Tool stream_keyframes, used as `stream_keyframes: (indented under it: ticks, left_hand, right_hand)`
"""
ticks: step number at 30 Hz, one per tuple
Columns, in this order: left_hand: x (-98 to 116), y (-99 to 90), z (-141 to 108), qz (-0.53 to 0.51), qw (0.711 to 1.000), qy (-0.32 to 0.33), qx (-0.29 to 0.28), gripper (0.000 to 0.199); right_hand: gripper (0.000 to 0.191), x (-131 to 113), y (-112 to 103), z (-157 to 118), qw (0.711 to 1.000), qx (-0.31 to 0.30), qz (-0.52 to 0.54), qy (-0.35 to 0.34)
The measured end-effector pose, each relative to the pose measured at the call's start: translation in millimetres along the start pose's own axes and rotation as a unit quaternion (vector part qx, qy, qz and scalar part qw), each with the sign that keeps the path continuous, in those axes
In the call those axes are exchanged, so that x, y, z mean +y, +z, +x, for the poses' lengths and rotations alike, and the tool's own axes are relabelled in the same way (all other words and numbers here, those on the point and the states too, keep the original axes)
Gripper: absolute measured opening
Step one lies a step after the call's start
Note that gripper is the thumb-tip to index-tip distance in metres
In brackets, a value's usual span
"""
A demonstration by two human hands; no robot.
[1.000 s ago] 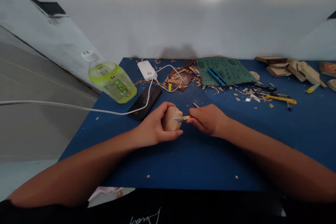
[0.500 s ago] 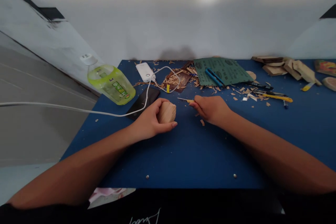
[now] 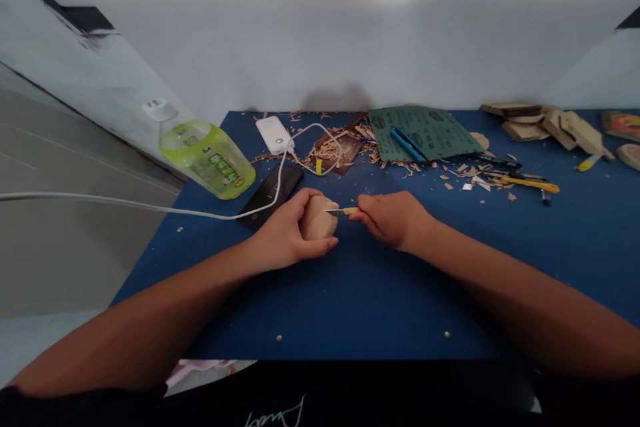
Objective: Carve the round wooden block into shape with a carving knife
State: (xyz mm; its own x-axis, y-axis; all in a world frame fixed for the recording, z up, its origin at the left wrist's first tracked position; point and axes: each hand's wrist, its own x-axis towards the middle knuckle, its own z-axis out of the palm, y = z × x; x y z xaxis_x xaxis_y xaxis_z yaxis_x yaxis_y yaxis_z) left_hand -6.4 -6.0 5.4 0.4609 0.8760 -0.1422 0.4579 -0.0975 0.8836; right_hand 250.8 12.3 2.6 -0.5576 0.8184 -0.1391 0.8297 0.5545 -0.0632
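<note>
My left hand (image 3: 283,233) grips a pale, rounded wooden block (image 3: 319,219), with the fingers wrapped over its left side. In my right hand (image 3: 393,219) is a small yellow-handled carving knife (image 3: 343,211), held in the fingers. Its blade lies against the block's right side. The hand hides most of the handle. Both hands rest low over the blue worktable (image 3: 350,300), and my left hand is close to a black smartphone (image 3: 270,195).
Wood shavings (image 3: 330,150) lie around a dark board, beside a white power bank (image 3: 275,135) and its white cable (image 3: 125,199). Farther back are a green-lidded bottle (image 3: 207,159), green sandpaper (image 3: 425,133), blue pens (image 3: 409,145), a yellow utility knife (image 3: 530,185) and stacked wood pieces (image 3: 550,127).
My right hand has moved left, bringing the blade back against the block after it stood apart from it half a second ago. The block stays in my left hand.
</note>
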Motion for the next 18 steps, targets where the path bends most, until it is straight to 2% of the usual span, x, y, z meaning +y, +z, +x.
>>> stream_keyframes:
  ticks: [3, 5, 8, 12, 15, 18]
  left_hand:
    - [3, -2.5, -3, 0.015, 1.000, 0.010, -0.007, 0.069]
    - [3, -2.2, -5, 0.011, 1.000, 0.022, -0.014, 0.069]
    - [2, 0.4, -6, -0.020, 0.999, 0.024, -0.011, 0.068]
    - [0, 4.5, -5, -0.074, 0.997, 0.012, -0.023, 0.066]
    - [2, 5.0, -6, -0.092, 0.994, 0.014, -0.049, 0.067]
    - [5, 1.8, -8, -0.073, 0.995, 0.006, -0.061, 0.068]
  right_hand:
    - [0.058, 18, 0, 6, 0.996, 0.008, 0.000, 0.086]
    - [0.062, 27, 1, 7, 0.994, 0.035, -0.002, 0.106]
    - [0.064, 24, 2, 2, 0.997, 0.054, 0.020, 0.050]
    - [0.059, -2, 2, -9, 0.997, 0.021, 0.037, -0.064]
    - [0.061, -13, 1, -12, 0.997, 0.009, 0.029, -0.075]
    - [0.063, -4, -1, -7, 0.998, 0.020, 0.017, -0.056]
